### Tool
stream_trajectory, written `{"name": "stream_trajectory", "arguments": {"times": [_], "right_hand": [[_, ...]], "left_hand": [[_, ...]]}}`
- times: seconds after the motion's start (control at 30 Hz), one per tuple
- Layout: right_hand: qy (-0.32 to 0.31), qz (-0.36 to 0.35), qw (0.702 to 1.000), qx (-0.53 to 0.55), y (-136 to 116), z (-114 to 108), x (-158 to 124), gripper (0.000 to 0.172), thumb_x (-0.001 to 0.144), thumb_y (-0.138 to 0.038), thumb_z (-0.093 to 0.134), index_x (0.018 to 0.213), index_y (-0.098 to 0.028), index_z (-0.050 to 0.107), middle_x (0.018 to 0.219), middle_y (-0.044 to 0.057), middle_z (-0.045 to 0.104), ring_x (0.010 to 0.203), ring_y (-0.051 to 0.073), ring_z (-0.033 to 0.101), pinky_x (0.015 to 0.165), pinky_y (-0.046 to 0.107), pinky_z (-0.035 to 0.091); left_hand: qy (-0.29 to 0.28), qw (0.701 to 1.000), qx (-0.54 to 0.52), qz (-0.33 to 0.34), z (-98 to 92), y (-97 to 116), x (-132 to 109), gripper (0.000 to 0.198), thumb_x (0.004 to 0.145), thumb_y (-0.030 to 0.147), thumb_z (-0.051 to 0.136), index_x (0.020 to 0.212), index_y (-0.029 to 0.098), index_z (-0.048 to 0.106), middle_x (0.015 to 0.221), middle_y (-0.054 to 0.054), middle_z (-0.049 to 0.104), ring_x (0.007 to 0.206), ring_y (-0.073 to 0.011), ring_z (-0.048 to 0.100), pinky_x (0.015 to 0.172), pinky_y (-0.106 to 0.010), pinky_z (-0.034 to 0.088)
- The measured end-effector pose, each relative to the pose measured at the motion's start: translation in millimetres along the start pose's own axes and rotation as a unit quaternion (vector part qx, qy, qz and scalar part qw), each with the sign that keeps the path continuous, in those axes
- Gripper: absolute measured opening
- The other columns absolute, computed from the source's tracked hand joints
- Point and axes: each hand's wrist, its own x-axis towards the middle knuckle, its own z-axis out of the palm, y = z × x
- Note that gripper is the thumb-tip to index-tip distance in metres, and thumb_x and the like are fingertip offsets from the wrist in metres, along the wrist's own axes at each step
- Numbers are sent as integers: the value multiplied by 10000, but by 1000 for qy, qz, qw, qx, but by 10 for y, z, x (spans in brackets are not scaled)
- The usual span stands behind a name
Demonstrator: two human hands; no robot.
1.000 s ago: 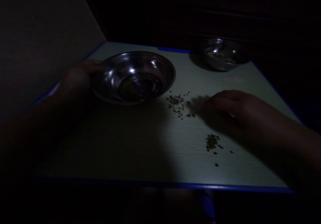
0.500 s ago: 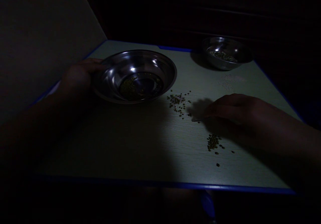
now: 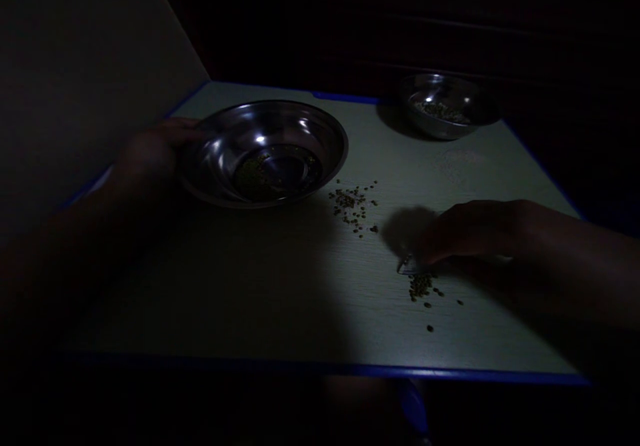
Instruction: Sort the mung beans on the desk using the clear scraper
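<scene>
My left hand (image 3: 155, 149) is closed on the left rim of a shiny steel bowl (image 3: 320, 126). The bowl leans a little toward me, with small greenish seeds (image 3: 253, 178) lying at the left of its bottom. Over the right of the table, my right hand (image 3: 470, 233) is closed around what looks like a small metal spoon (image 3: 407, 266); most of it is hidden under the fingers. The spoon's tip touches or hovers just above a little pile of brown-green seeds (image 3: 421, 286). A looser scatter of seeds (image 3: 351, 206) lies between the bowl and this hand.
A second steel bowl (image 3: 445, 123) with pale grains or seeds stands at the back right. Pale crumbs (image 3: 455, 163) are strewn before it. The light table (image 3: 280, 299) has a blue edge, and a wall (image 3: 90, 53) rises at the left. The room is dark.
My right hand has moved down toward me with the spoon, from beside the scattered seeds to the nearer pile. My left hand still holds the bowl in much the same place.
</scene>
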Motion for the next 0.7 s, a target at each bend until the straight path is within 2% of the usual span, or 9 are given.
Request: {"name": "stream_trajectory", "arguments": {"times": [0.07, 0.17, 0.27, 0.4, 0.5, 0.7], "right_hand": [[7, -10, 1000, 0, -13, -14, -13, 326, 796, -130, 488, 980, -340, 657, 1016, -63, 671, 905, 133, 631, 767, 258, 510], [12, -25, 1000, 0, -33, -31, -27, 375, 774, -94, 484, 987, -350, 657, 1008, -66, 677, 895, 140, 637, 766, 267, 515], [25, -23, 999, 1, -57, -47, -28, 341, 796, -127, 498, 1014, -345, 645, 1035, -56, 671, 874, 134, 641, 732, 248, 518], [115, -12, 993, -20, -74, -40, 18, 295, 826, -164, 482, 1060, -267, 628, 1021, 5, 672, 864, 150, 637, 719, 260, 511], [154, -4, 986, -64, -45, 19, 84, 260, 829, -140, 476, 1023, -198, 638, 983, 42, 674, 855, 166, 625, 748, 290, 493], [143, 9, 982, -122, -8, 148, 162, 315, 813, -118, 490, 1098, -156, 619, 947, 87, 663, 828, 198, 607, 701, 316, 479]], "left_hand": [[0, 1000, -13, -4, -7, -13, 17, 99, 668, 67, 508, 696, 138, 570, 692, 11, 551, 581, -97, 522, 982, -533, 330], [-2, 1000, 0, -6, -27, -40, 57, 130, 642, 36, 483, 677, 136, 559, 676, 14, 541, 579, -90, 511, 979, -487, 358], [-9, 1000, 6, 7, -40, -53, 78, 93, 657, 64, 499, 674, 140, 551, 686, 12, 544, 586, -93, 506, 967, -457, 386], [4, 1000, 16, 5, -22, -29, 46, 108, 680, 50, 491, 641, 136, 545, 737, 7, 550, 613, -86, 518, 970, -432, 393], [9, 1000, 11, -3, 4, 7, -6, 127, 693, 45, 486, 678, 136, 573, 724, 15, 557, 596, -88, 525, 983, -488, 359], [2, 1000, -3, -8, 5, -20, 1, 107, 699, 45, 490, 684, 120, 565, 716, 8, 557, 607, -100, 545, 971, -510, 359]]}}
